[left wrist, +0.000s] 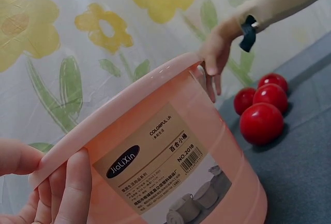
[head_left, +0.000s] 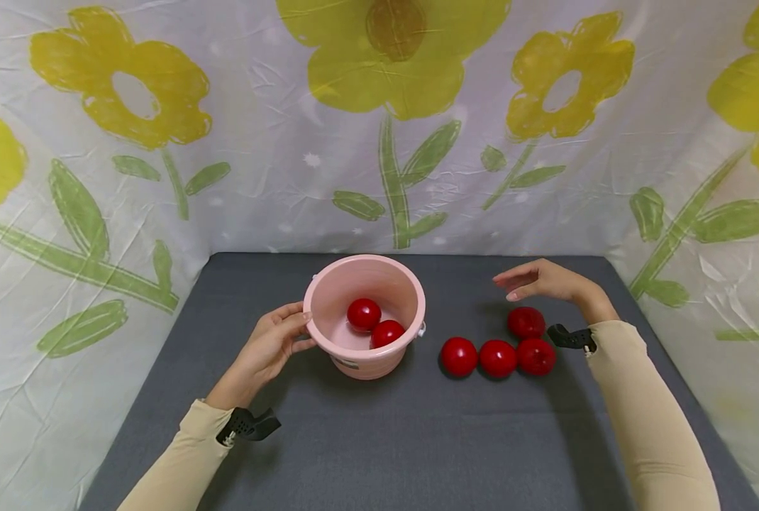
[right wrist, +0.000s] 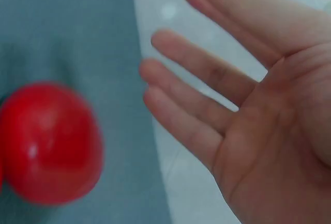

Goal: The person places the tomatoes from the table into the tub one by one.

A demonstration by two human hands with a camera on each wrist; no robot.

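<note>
At the far left, the left hand (head_left: 267,348) reaches to the rim of a pale pink, round plastic bucket (head_left: 362,365) at about nine o'clock, its thumb and fingers pinching the edge. The left wrist view shows that grip close up, beside a printed rectangular label (left wrist: 173,164) on the bucket's outer wall. The bucket stands upright on a table with a dark grey cloth (head_left: 379,447).

On the bucket's floor lie two glossy red, round, apple-like pieces: the first red piece (head_left: 363,314) near the middle, the second red piece (head_left: 387,333) just beside it at four o'clock.

Outside, at roughly four o'clock from the bucket, a row begins with the third red piece (head_left: 459,357). Towards three o'clock follow the fourth red piece (head_left: 497,358) and the fifth red piece (head_left: 536,357); the sixth red piece (head_left: 525,322) sits at the fifth's twelve o'clock.

Above the sixth, also near twelve o'clock, hovers the right hand (head_left: 548,280), its fingers loosely extended and grasping nothing.

Judging by the layout, the work is about a third along: two pieces are in the bucket, four remain on the cloth.
</note>
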